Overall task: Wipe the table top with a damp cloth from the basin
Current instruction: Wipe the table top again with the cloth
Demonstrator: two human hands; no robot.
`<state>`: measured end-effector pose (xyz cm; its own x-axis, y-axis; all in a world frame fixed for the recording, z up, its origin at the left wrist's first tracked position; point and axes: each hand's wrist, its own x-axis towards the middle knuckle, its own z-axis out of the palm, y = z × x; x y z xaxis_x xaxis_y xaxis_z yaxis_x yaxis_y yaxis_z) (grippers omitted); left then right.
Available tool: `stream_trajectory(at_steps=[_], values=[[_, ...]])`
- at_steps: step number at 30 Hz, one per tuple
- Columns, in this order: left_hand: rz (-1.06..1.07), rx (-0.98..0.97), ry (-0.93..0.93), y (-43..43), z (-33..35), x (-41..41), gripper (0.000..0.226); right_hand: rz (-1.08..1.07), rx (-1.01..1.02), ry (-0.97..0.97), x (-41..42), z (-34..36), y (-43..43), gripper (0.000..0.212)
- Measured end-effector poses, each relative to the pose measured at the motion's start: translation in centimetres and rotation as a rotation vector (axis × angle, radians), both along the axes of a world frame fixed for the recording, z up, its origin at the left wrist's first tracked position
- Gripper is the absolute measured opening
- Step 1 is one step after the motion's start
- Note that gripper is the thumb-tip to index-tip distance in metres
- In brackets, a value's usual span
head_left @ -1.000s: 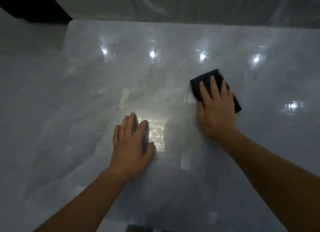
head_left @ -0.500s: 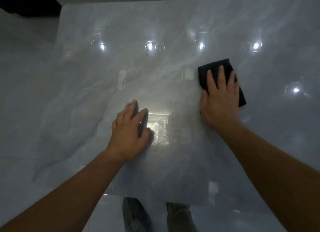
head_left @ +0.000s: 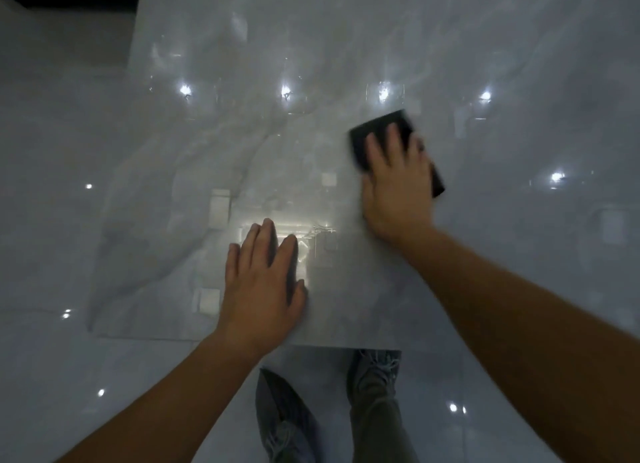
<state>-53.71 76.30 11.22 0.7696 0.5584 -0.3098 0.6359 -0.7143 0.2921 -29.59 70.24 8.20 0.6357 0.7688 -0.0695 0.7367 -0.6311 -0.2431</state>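
Pressing flat, my right hand (head_left: 398, 189) has its fingers spread over the dark folded cloth (head_left: 375, 130), blurred, lying on the glossy pale table top (head_left: 346, 47). My left hand (head_left: 261, 286) lies open-palmed near its close edge. No basin shows. Since a second ago the view has tilted down, revealing my shoes (head_left: 287, 424).

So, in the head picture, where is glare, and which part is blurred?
Head view: the room is dim; small ceiling lights mirror as bright spots on the glossy table top, with a bigger glare patch beside the left hand. The dark cloth under the right hand is smeared by motion blur; the wide lens bends the table edges.
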Motion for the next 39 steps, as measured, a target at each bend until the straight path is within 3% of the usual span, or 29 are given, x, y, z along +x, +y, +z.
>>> stream_trajectory(at_steps=[4, 6, 11, 13, 15, 18, 23, 29, 32, 34, 37, 39], values=[[0.008, -0.035, -0.033, -0.6, 0.1, -1.1, 0.065, 0.463, -0.022, 0.029, -9.3, 0.1, -8.8, 0.060], [-0.040, -0.043, -0.028, -1.3, 0.1, -1.6, 0.060, 0.489, -0.039, 0.023, -7.5, 0.0, -13.6, 0.061], [-0.116, -0.046, -0.040, -3.3, 0.4, -1.8, 0.060, -0.307, -0.061, 0.033, 0.4, 0.8, -19.8, 0.063], [-0.127, -0.042, -0.052, -3.9, 0.5, -1.7, 0.060, -0.459, -0.066, 0.026, -1.9, 0.8, -17.2, 0.066], [-0.137, -0.035, -0.072, -4.6, 0.5, -1.8, 0.059, -0.331, -0.016, -0.004, -6.8, 0.6, -14.2, 0.063], [-0.145, -0.030, -0.108, -5.8, 0.5, -1.8, 0.060, 0.050, 0.010, 0.025, -13.1, 0.1, -12.7, 0.057], [-0.204, 0.018, -0.078, -8.6, 0.3, -0.7, 0.062, 0.238, 0.028, 0.046, -9.5, -0.2, -18.4, 0.058], [-0.227, 0.048, 0.008, -13.5, -0.2, 3.7, 0.054, -0.244, 0.020, 0.029, 0.9, 0.2, -31.4, 0.056], [-0.176, 0.034, 0.016, -14.0, -0.1, 4.4, 0.048, -0.527, 0.037, 0.030, 0.1, 0.2, -29.3, 0.058], [-0.191, 0.022, -0.014, -13.5, 0.5, 3.9, 0.046, -0.431, 0.038, 0.015, -3.9, 0.0, -25.3, 0.060], [-0.222, 0.049, 0.013, -11.8, 1.2, 2.5, 0.047, -0.015, 0.007, 0.065, -8.2, 0.0, -21.5, 0.063], [-0.189, 0.094, 0.069, -10.0, 1.5, 1.5, 0.051, 0.065, 0.002, 0.080, -8.1, 0.0, -21.2, 0.065]])
